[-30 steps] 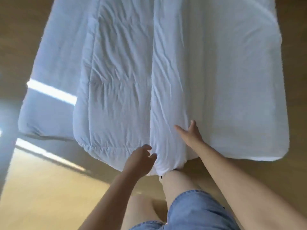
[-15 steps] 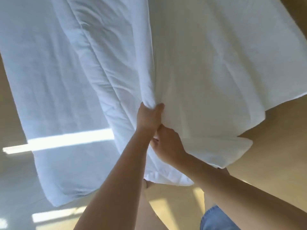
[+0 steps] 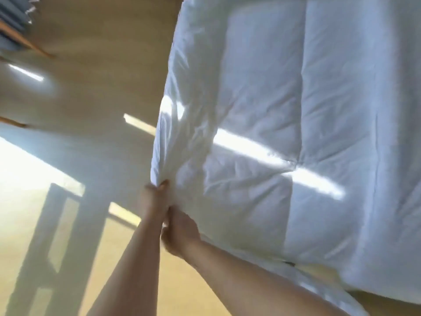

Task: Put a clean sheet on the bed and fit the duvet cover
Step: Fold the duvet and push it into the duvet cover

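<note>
White all over the right and top: holding a quilted duvet [image 3: 284,133] up off the floor by its near left corner. Reaching in from the bottom edge on two bare forearms, close together and angled up toward that corner. Gripping with the right hand [image 3: 180,233], the nearer and lower one, fingers curled into the cloth at the duvet's bottom edge, fingertips hidden in the folds. Clutching with the left hand [image 3: 155,197] just above and touching the right one, fingers and thumb closed tight round a bunched wad of the corner, sending creases fanning upward from the fist. Keeping nothing else in either hand.

Hanging slack beyond the hands, spreading up and to the right past the top and right borders, its lower edge sagging from the right wrist toward the bottom right. Catching one bright slanting strip of sunlight across the stitched squares.

Looking past the duvet's left edge onto a tan wooden floor [image 3: 186,299], patched with sunlight and crossed by long grey shadows. Blurring, farthest off in the top left corner, into a blue-grey shape [image 3: 11,17] with an orange-brown wooden edge; too smeared for telling what.
</note>
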Available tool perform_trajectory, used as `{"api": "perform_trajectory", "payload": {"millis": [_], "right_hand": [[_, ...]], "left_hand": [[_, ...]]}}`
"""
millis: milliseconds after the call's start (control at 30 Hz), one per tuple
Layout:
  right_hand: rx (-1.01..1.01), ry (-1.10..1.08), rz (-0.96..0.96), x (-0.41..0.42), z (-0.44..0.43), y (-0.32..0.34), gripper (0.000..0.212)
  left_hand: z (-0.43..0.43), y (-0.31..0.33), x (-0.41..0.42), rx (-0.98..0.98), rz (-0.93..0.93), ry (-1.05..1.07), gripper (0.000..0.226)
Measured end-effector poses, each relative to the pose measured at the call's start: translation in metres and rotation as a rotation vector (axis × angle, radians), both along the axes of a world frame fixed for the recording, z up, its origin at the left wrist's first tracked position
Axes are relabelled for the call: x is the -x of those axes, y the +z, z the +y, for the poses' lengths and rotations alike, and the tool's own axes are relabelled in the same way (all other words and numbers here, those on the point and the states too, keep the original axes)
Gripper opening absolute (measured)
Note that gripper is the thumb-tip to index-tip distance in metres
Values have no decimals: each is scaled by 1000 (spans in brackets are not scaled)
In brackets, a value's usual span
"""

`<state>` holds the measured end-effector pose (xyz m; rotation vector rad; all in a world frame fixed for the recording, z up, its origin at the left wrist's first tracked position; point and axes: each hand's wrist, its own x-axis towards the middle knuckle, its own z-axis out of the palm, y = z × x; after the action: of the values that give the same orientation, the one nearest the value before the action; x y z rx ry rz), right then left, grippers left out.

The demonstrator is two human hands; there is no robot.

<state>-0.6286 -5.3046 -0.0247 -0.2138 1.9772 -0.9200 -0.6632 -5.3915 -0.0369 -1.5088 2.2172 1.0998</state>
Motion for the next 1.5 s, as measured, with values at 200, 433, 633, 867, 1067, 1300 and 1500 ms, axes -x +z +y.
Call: {"api": "perform_trajectory", "payload": {"millis": [200, 433, 633, 867, 1067, 1300, 1500], "right_hand": [[-166, -311, 172, 85, 113, -65, 11], [-462, -459, 190, 110, 240, -80, 27], [-817, -734, 238, 83, 375, -58, 38], [-968, -823, 265, 82, 517, -53, 81], [-453, -448, 298, 83, 548, -77, 97], [191, -616, 87, 84, 580, -43, 69], [-87, -936, 69, 102, 572, -52, 32]], "left_hand": [[38, -57, 30, 121, -74, -160, 58], [169, -52, 40, 195, 6, -972, 72], [298, -41, 36, -104, -51, -1308, 55], [431, -39, 48, -305, 36, -1107, 61], [537, -49, 82, -298, 4, -307, 53], [565, -6, 83, -525, 35, -465, 26], [559, -6, 114, -374, 59, -578, 39]]}}
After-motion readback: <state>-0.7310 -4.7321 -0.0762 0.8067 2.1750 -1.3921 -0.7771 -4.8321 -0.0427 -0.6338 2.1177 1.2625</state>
